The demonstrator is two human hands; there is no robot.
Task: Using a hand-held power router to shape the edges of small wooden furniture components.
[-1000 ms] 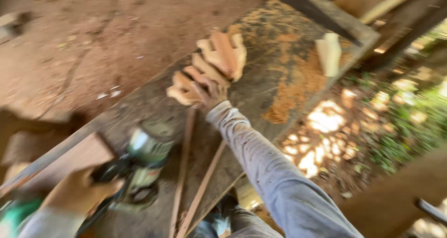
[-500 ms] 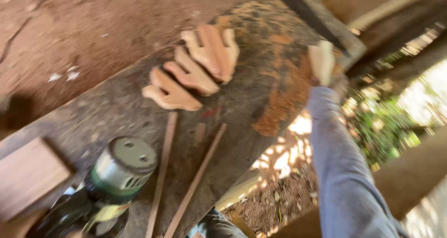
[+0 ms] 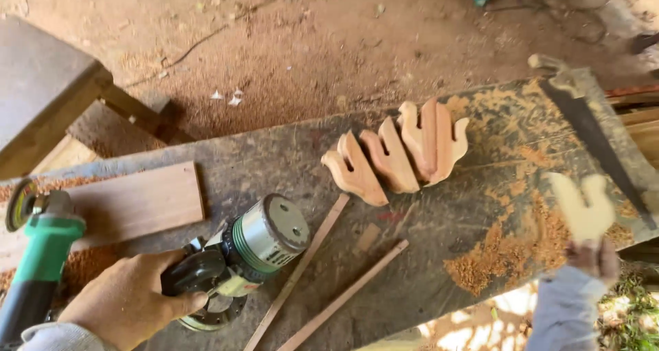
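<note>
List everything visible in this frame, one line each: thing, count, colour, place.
Router: 1, green, silver and black, bench front left, on its side.
Angle grinder: 1, green, far left.
Carved wood cutouts: about 4, tan, fanned at bench centre.
Single cutout: 1, pale, held up at right.
Flat board: 1, brown, bench left.
Thin wood strips: 2, brown, lying diagonally in front.
Handsaw: 1, dark blade, bench right end.
Sawdust: orange piles, bench right.
Workbench: 1, grey.
Left hand: gripping the router.
Right hand: holding the single cutout.
</note>
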